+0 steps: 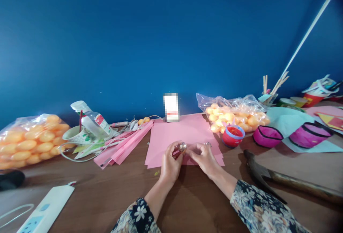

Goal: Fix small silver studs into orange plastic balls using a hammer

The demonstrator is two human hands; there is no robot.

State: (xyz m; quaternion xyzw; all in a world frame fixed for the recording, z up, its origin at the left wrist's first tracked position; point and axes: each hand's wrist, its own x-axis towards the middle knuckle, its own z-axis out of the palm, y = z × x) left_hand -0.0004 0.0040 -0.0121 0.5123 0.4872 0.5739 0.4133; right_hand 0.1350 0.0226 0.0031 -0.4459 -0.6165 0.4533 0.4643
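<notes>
Over the pink paper, my left hand pinches a small shiny round metallic piece between thumb and fingers. My right hand is closed close beside it, thumb and fingertips meeting near the metallic piece. What the right fingertips grip, if anything, is too small to make out. A second small shiny spot shows at the right hand's fingers; whether it is a ring or a separate piece, I cannot tell. Both wrists come from dark floral sleeves.
Clear bags of orange balls lie at left and right. Pink paper strips, a plastic bottle and a power strip are on the left. Rightward stand a red tub, magenta fabric bands and a hammer.
</notes>
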